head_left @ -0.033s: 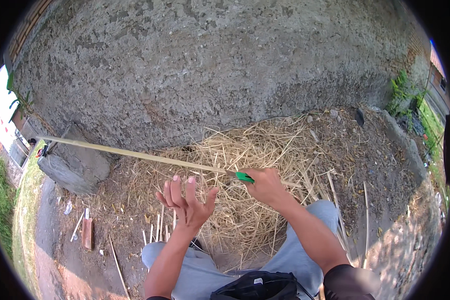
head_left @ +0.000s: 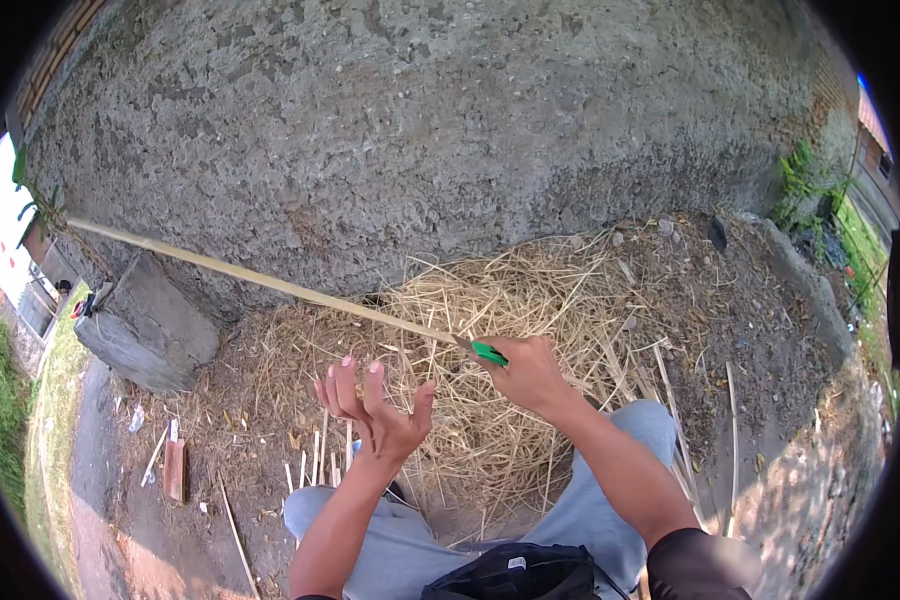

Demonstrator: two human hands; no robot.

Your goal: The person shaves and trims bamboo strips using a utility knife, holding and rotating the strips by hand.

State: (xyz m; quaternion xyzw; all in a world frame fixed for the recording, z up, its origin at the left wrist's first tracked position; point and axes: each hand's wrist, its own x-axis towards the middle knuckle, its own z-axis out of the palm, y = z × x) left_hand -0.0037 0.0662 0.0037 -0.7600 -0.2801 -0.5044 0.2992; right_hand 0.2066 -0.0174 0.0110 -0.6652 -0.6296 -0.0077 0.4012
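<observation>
A green-handled utility knife (head_left: 488, 352) is gripped in my right hand (head_left: 532, 378), its blade pointing left. The blade meets the near end of a long, pale bamboo strip (head_left: 260, 282), which slants up and away to the far left, across the foot of the wall. Whether my right fingers also pinch the strip is hidden. My left hand (head_left: 378, 425) is held below the strip, palm up, fingers spread and curved. It is apart from the strip and holds nothing. Beneath both hands lies a heap of thin bamboo shavings (head_left: 500, 440).
A rough grey wall (head_left: 420, 130) rises just ahead. At left stands a concrete block (head_left: 155, 325) with small tools on top. A brown wooden piece (head_left: 174, 468) and several cut strips lie about. More strips (head_left: 670, 400) rest by my right knee. A black bag (head_left: 515, 575) sits at my lap.
The far end of the bamboo strip has swung upward against the wall. My left hand has shifted slightly left and down. The right hand with the knife has barely moved.
</observation>
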